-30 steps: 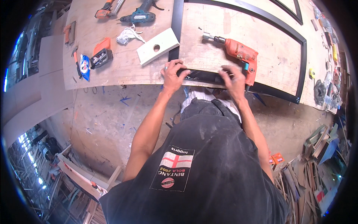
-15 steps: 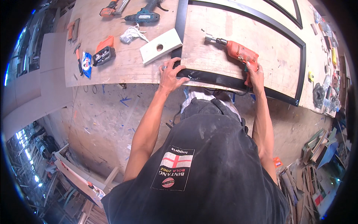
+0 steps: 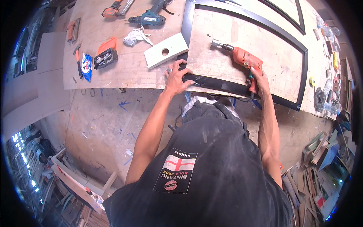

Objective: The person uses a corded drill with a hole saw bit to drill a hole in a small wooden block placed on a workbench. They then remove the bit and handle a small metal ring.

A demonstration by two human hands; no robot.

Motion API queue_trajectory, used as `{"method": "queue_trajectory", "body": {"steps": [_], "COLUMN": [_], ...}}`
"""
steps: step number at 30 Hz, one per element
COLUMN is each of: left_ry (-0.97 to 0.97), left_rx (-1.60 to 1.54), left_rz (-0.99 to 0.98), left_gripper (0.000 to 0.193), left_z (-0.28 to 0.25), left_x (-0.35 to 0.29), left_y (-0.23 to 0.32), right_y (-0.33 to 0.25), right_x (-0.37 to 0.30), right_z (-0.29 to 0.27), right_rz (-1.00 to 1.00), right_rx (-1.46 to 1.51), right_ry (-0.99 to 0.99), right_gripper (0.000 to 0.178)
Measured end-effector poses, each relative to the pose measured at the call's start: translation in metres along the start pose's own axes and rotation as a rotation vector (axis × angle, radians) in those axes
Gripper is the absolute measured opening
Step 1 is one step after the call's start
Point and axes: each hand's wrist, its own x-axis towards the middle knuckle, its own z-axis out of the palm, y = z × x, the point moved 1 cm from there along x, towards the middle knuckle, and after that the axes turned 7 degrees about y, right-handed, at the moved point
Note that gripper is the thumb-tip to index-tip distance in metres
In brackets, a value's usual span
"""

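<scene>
Head cam: just got the orange drill (image 3: 245,58) gripped by its handle in the right hand (image 3: 261,82) over the tabletop (image 3: 128,64), leaving only the left hand (image 3: 176,80), loosely spread, on the near-left corner of the black frame (image 3: 219,84).

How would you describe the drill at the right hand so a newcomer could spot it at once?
On the wooden worktable, find the black frame by the near edge. At the right hand, its handle crossing the frame's near bar, is an orange drill with a silver nose pointing left. Its orange body distinguishes it from the teal drill farther left.
</scene>
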Motion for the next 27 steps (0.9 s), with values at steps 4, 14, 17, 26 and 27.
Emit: {"method": "queue_trajectory", "body": {"steps": [4,14,17,26,27], "left_ry": [0.014,0.472,0.516,0.212,0.222], "left_rx": [0.001,-0.230,-0.279,-1.248,-1.216], "left_rz": [-0.004,-0.013,-0.025,-0.133,-0.048], "left_gripper": [0.038,0.020,0.025,0.076,0.060], "left_z": [0.000,-0.002,-0.004,0.057,0.061], "left_x": [-0.001,-0.007,-0.017,-0.029,-0.032], "left_y": [0.005,-0.001,0.021,0.186,0.196], "right_y": [-0.005,-0.007,-0.001,0.075,0.090], "right_x": [-0.003,-0.026,-0.062,-0.186,-0.193], "right_z": [0.003,0.009,0.010,-0.013,-0.017], "right_rz": [0.068,0.227,0.207,0.226,0.233], "right_rx": [-0.005,0.133,0.159,0.561,0.628], "right_ry": [-0.014,-0.008,-0.024,-0.281,-0.314], "right_gripper": [0.057,0.051,0.046,0.049,0.046]}}
